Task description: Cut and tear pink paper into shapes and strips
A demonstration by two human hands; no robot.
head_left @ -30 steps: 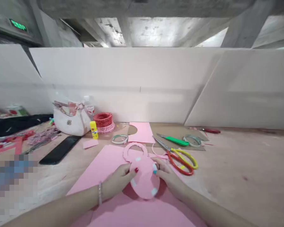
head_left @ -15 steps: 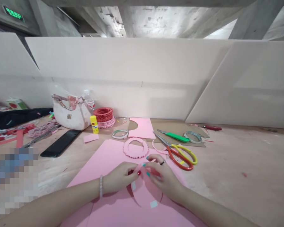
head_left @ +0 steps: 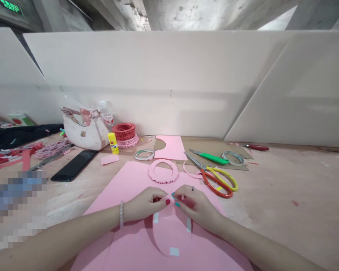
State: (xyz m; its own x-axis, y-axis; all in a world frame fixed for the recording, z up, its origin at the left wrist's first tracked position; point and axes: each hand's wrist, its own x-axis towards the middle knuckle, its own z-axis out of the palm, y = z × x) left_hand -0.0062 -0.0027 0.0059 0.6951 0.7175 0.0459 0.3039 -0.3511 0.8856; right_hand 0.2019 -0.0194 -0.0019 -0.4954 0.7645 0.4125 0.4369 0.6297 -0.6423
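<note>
My left hand (head_left: 147,203) pinches the far edge of a round pink paper piece (head_left: 172,235) between thumb and fingers. Close beside it, my right hand (head_left: 196,205) has its thumb and forefinger closed on the same edge; a small whitish bit shows at these fingertips. Several pale tape pieces (head_left: 174,251) stick to the paper near its rim. The curved rim stands slightly off the large pink sheets (head_left: 118,188) below and casts a shadow. Whether its middle is cut out, I cannot tell. Just beyond my hands lies a frilled pink paper ring (head_left: 149,172).
Scissors (head_left: 217,182) with red and yellow handles lie at right, near a green utility knife (head_left: 214,158) and a tape roll (head_left: 234,158). A glue stick (head_left: 113,143), phone (head_left: 74,165), white handbag (head_left: 86,131) and stacked twisted-paper rings (head_left: 125,135) stand or lie at left. White boards (head_left: 169,64) rise behind.
The view has tipped up slightly. My right hand's fingers have drawn closer together at the paper's edge. The round piece lies flatter, with more of its tape pieces showing.
</note>
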